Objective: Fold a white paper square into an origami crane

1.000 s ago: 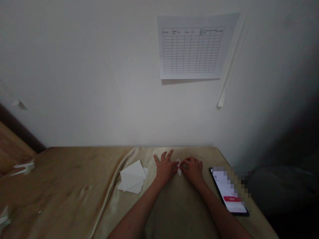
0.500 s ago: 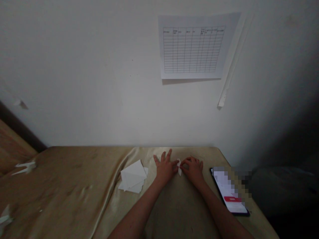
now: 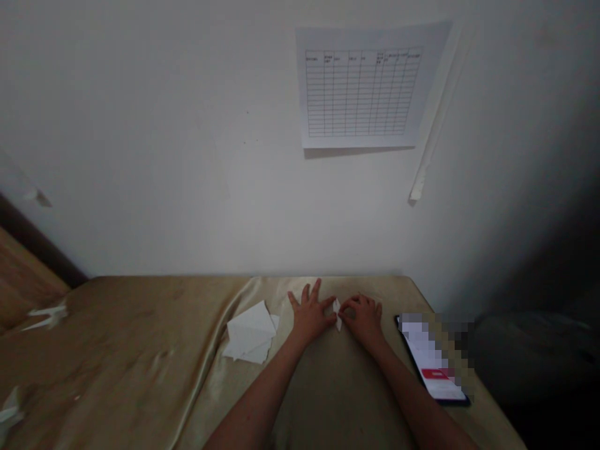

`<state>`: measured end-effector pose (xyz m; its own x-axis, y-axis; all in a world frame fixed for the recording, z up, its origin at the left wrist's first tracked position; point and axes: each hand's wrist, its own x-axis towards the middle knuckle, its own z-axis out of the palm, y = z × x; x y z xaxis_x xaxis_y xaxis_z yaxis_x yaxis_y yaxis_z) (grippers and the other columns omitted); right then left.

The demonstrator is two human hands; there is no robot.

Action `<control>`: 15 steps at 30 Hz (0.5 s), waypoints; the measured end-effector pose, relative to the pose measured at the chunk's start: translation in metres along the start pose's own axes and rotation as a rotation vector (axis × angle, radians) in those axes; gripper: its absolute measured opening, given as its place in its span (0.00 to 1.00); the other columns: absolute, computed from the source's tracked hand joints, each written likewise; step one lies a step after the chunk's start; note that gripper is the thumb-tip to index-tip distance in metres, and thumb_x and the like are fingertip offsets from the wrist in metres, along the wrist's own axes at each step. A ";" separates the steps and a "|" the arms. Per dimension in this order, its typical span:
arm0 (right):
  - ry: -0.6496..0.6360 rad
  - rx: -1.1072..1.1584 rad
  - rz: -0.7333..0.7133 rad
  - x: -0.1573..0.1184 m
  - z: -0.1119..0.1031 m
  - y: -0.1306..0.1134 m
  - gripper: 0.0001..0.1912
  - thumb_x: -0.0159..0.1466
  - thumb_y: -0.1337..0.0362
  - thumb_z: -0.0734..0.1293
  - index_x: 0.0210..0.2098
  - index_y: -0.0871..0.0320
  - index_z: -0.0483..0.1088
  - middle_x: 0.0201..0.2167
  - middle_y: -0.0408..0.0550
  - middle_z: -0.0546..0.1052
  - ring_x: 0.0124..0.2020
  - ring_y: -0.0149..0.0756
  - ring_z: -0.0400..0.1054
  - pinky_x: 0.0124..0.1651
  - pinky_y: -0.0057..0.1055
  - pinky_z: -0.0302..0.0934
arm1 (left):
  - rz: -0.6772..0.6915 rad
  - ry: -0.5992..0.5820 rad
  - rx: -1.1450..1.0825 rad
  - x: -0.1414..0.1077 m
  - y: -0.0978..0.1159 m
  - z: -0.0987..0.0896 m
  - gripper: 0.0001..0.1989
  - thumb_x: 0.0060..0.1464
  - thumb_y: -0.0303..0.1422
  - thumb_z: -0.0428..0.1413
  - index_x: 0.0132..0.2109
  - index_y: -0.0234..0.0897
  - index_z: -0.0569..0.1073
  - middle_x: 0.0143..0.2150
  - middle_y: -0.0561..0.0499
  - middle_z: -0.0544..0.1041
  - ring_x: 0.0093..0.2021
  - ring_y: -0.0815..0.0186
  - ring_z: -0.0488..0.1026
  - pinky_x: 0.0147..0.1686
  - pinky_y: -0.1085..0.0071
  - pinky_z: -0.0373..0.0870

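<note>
A small, narrow folded piece of white paper lies upright in the picture between my two hands, near the far edge of the cloth-covered table. My left hand is at its left side, thumb and index fingertip at the paper, the other fingers spread. My right hand pinches the paper's right edge between thumb and index finger, with the other fingers curled. To the left of my left hand lies a loose stack of white paper sheets.
A phone with a lit screen lies right of my right forearm. Folded white paper pieces sit at the far left, another at the lower left. A printed table sheet hangs on the wall behind the brown cloth.
My left hand's index finger has lifted and parted slightly more from its thumb at the paper. The right hand and the paper have hardly moved.
</note>
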<state>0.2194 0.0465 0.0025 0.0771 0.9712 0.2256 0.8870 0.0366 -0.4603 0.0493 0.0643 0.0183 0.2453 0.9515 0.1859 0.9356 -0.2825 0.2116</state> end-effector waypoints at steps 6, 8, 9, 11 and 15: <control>0.001 -0.008 0.003 0.000 0.002 0.002 0.09 0.61 0.55 0.70 0.41 0.45 0.77 0.50 0.46 0.73 0.59 0.48 0.58 0.65 0.57 0.36 | -0.011 0.060 -0.020 -0.005 -0.002 0.004 0.28 0.54 0.52 0.58 0.61 0.63 0.68 0.74 0.50 0.50 0.71 0.41 0.48 0.61 0.25 0.30; -0.002 -0.017 0.012 0.000 0.003 0.002 0.10 0.61 0.55 0.69 0.41 0.46 0.77 0.50 0.46 0.73 0.59 0.48 0.59 0.65 0.58 0.35 | -0.001 0.095 -0.043 -0.006 -0.002 0.003 0.27 0.53 0.50 0.60 0.60 0.61 0.70 0.73 0.48 0.53 0.70 0.43 0.50 0.61 0.25 0.31; -0.003 -0.019 0.015 0.000 0.004 0.002 0.10 0.61 0.55 0.69 0.41 0.46 0.76 0.50 0.46 0.73 0.59 0.48 0.59 0.65 0.58 0.35 | 0.011 0.106 -0.056 -0.006 -0.002 0.001 0.25 0.53 0.48 0.61 0.58 0.61 0.72 0.72 0.48 0.54 0.70 0.44 0.51 0.61 0.26 0.31; -0.004 -0.014 0.020 0.001 0.004 0.002 0.09 0.61 0.56 0.69 0.40 0.48 0.76 0.50 0.47 0.73 0.59 0.48 0.58 0.65 0.58 0.35 | 0.040 0.107 -0.081 -0.006 -0.001 -0.001 0.19 0.53 0.45 0.62 0.52 0.63 0.76 0.71 0.52 0.56 0.69 0.47 0.52 0.62 0.27 0.32; -0.007 0.002 0.014 0.000 0.004 0.003 0.08 0.62 0.56 0.68 0.39 0.49 0.76 0.51 0.48 0.72 0.60 0.49 0.58 0.65 0.59 0.34 | 0.084 0.054 -0.120 -0.005 0.000 -0.004 0.10 0.54 0.43 0.62 0.45 0.65 0.79 0.71 0.59 0.56 0.69 0.49 0.52 0.64 0.29 0.33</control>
<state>0.2200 0.0480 -0.0019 0.0867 0.9732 0.2131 0.8850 0.0230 -0.4650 0.0467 0.0589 0.0206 0.3044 0.9168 0.2584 0.8746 -0.3765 0.3055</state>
